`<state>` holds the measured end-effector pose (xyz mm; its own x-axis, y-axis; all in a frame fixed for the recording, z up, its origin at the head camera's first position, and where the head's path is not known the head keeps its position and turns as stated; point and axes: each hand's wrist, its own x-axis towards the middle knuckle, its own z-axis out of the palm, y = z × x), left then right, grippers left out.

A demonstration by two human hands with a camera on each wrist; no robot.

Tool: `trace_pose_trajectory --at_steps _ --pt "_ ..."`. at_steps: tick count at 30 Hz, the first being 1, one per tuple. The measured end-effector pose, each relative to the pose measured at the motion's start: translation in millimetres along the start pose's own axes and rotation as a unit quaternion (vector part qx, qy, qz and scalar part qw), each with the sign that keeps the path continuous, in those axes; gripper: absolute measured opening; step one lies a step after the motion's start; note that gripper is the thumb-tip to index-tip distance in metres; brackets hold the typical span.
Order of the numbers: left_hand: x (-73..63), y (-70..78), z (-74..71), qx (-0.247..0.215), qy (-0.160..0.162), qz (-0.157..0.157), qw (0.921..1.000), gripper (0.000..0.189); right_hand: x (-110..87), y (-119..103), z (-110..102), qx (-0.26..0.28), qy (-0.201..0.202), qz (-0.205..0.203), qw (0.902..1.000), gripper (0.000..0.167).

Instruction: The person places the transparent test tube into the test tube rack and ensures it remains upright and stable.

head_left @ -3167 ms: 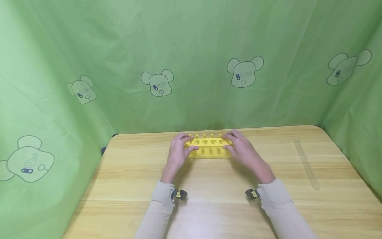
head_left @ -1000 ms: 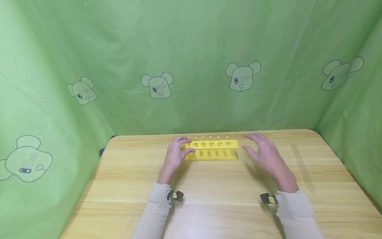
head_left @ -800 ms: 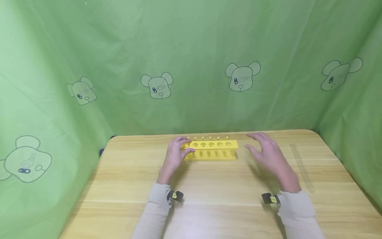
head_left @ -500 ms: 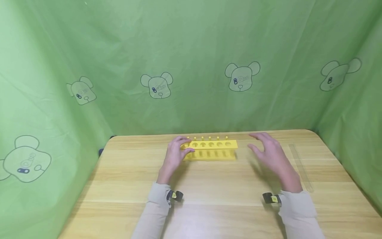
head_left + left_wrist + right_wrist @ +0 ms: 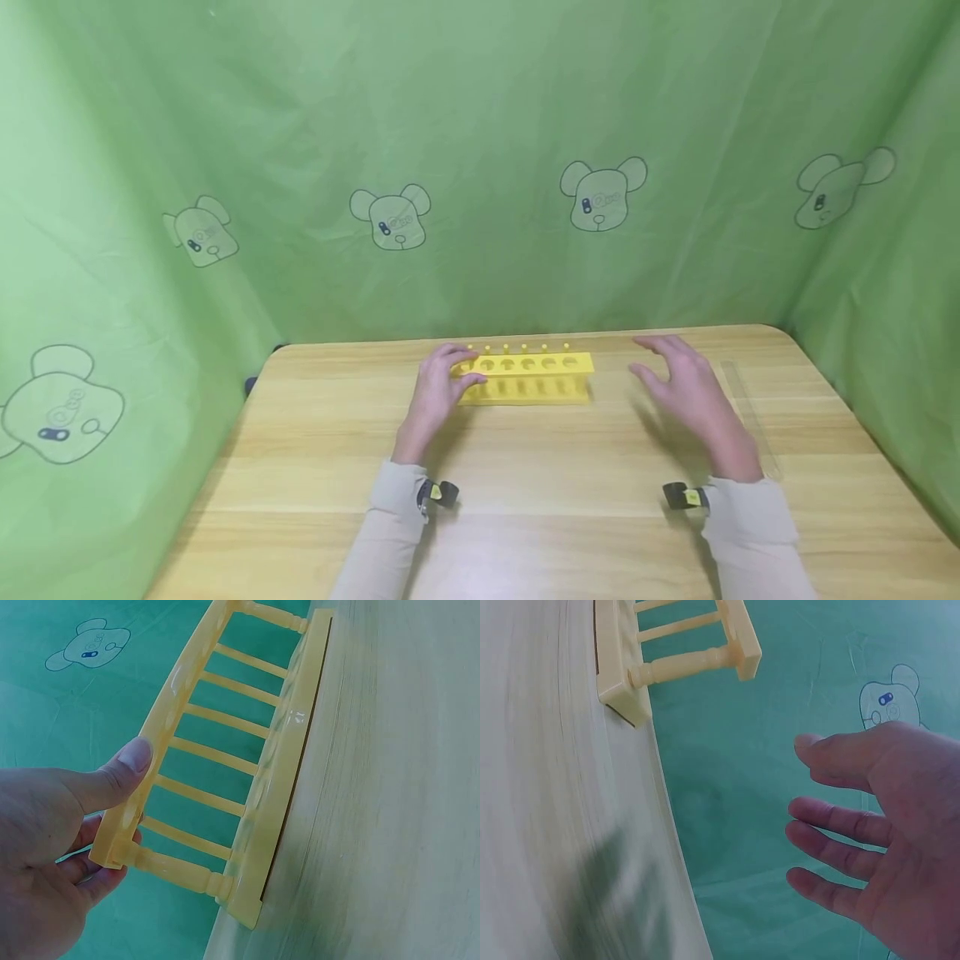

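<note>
A yellow test tube rack stands upright near the back of the table, its top plate pierced by a row of round holes and a row of thin pegs behind. My left hand holds the rack's left end. In the left wrist view its thumb presses on the front edge of the top plate, with the other fingers curled behind. To the right of the rack, my right hand hovers over the table with fingers spread and nothing in them. The right wrist view shows a gap between that hand and the rack's end post.
A clear glass tube lies on the table to the right, partly behind the right forearm. The wooden table ends at a green curtain with printed bear heads at the back and sides.
Both hands gripped the rack's ends about three seconds ago. My right hand has since let go and moved off to the right, while the left stays on the rack.
</note>
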<state>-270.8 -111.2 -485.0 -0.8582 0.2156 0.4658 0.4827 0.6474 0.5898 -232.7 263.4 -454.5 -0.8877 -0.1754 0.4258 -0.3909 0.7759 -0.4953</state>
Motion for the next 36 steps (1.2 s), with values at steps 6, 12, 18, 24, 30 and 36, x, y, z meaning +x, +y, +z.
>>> trace_pose_trajectory --at_steps 6,12,18,24,30,36 --pt "0.2 -0.1 0.4 -0.004 0.002 0.0 1.0 0.042 -3.1 6.7 -2.9 -0.001 -0.003 0.013 0.9999 0.045" --pt "0.0 -0.7 1.2 -0.007 0.004 0.003 1.0 0.042 -6.5 16.9 -6.2 -0.004 0.0 0.033 0.9995 0.047" --pt "0.5 -1.1 0.9 0.001 0.006 0.006 1.0 0.042 -6.5 24.4 -7.8 0.0 -0.002 0.036 0.9994 0.048" --pt "0.0 -1.0 0.9 -0.002 0.007 0.006 1.0 0.043 -9.0 27.3 -10.2 -0.005 -0.006 0.046 0.9989 0.05" --pt "-0.1 -0.8 1.5 -0.003 0.006 0.0 1.0 0.042 -11.5 32.3 -14.1 -0.007 -0.015 0.067 0.9976 0.054" --pt "-0.7 -0.4 1.1 -0.004 0.008 0.003 1.0 0.042 -13.7 37.5 -17.5 -0.008 -0.013 0.073 0.9972 0.054"
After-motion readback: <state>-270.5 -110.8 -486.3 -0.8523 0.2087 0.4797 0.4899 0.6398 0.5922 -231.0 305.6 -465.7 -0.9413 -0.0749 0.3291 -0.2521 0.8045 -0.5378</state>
